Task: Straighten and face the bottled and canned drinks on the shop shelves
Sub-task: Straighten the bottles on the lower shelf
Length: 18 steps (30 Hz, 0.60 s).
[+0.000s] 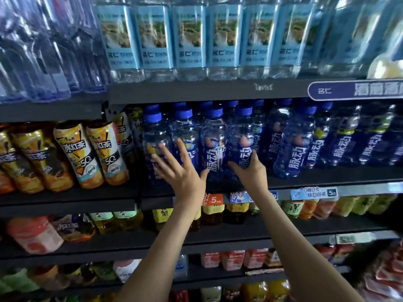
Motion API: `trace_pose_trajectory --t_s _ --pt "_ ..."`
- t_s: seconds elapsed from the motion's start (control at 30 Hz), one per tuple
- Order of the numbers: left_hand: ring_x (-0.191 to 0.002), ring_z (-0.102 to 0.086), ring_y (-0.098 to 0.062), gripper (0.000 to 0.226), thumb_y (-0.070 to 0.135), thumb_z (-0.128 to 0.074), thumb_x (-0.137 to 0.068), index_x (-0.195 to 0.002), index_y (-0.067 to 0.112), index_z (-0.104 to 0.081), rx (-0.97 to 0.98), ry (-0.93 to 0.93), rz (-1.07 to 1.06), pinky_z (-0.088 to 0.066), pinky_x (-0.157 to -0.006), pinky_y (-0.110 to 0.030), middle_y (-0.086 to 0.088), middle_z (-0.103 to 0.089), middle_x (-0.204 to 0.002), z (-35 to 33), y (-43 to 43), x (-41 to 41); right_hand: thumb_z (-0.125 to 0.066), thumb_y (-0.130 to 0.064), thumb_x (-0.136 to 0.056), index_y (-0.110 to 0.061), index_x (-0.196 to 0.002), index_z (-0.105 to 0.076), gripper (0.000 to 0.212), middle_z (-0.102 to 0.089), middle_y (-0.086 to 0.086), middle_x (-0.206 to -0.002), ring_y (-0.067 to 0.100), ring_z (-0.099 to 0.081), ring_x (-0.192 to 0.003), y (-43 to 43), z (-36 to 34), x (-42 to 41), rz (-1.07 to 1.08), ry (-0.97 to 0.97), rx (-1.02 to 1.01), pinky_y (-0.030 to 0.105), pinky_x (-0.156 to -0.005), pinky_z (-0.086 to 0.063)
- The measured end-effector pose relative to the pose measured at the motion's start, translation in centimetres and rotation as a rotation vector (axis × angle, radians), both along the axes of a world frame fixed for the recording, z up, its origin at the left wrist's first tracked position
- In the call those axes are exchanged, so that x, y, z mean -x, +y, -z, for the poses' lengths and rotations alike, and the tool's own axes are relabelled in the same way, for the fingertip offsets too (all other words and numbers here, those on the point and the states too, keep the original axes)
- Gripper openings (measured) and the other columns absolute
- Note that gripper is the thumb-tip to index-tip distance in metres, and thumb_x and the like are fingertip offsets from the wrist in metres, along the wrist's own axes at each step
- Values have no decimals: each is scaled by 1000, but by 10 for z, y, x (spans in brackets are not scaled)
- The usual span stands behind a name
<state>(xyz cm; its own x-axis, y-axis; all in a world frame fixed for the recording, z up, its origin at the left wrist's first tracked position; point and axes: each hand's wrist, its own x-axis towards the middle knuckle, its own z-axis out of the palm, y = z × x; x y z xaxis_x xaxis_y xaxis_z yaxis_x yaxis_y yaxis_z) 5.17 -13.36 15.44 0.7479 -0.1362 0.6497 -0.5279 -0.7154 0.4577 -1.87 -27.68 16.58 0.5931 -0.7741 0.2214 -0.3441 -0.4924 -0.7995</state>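
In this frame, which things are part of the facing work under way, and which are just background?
In play: right hand gripping a blue-capped, dark-blue-labelled plastic bottle; open left hand at the neighbouring blue-capped bottles.
Background: light-blue-labelled clear water bottles above; orange-and-white iced tea bottles alongside; blue paper price tag.

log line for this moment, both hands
left hand: open, spread by blue bottle row | right hand: grips blue bottle, label forward
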Motion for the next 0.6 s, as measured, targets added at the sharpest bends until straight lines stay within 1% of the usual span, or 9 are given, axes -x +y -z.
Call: trace_pose_trajectory --t_s 0.1,0.23,0.37,0.43,0.5,0.53,0.57,0.6 --pt "-138 -3 -50 124 45 -86 -56 -150 17 -11 -27 -23 33 -4 -106 -64 -20 1 -153 1 -11 3 -70 -51 -77 -10 -141 -35 83 -61 10 -123 26 -59 -108 -1 2 0 -8 -25 15 39 -88 -50" --pt "-140 0 -46 126 42 -88 -55 -150 20 -9 -69 -14 110 -4 -106 -63 -21 5 -154 10 -24 3 -74 -48 -75 -10 -133 -42 77 -65 8 -113 25 -62 -102 1 2 2 14 -49 37 37 -84 -51" --pt "-139 0 -46 121 42 -86 -58 -150 17 -11 -35 -37 123 -4 -105 -62 -22 5 -153 12 -32 6 -74 -39 -79 -8 -134 -39 72 -63 9 -111 26 -60 -102 3 3 6 -9 -59 47 29 -78 -46" --pt "-139 3 -44 118 45 -84 -62 -150 14 -12 -34 -70 147 -3 -105 -62 -19 5 -153 12 -39 10 -74 -38 -79 -13 -131 -43 65 -62 2 -112 20 -60 -104 -1 4 11 -73 -82 31 24 -75 -42" --pt "-138 2 -44 119 45 -84 -62 -150 12 -11 -29 -95 163 -4 -105 -62 -19 3 -153 13 -47 16 -70 -40 -82 -16 -135 -43 64 -58 -5 -118 12 -55 -109 -7 4 22 -112 -122 -14 23 -84 -42" --pt "-138 1 -45 120 43 -85 -61 -150 12 -10 -27 -102 169 -4 -105 -62 -20 2 -153 14 -52 20 -67 -42 -84 -16 -136 -42 63 -57 -5 -121 11 -54 -111 -12 5 28 -94 -158 -23 26 -88 -45" --pt "-138 1 -46 121 41 -86 -60 -150 13 -9 -28 -106 177 -4 -104 -63 -21 2 -153 14 -57 24 -64 -42 -86 -17 -134 -45 58 -59 -4 -121 12 -56 -110 -18 5 35 -59 -213 -11 30 -90 -47" --pt "-137 0 -47 122 42 -86 -60 -150 14 -9 -32 -109 183 -4 -104 -63 -21 1 -152 15 -62 28 -63 -40 -88 -17 -130 -48 50 -61 -3 -115 13 -58 -104 -24 5 42 -16 -266 7 32 -88 -49"
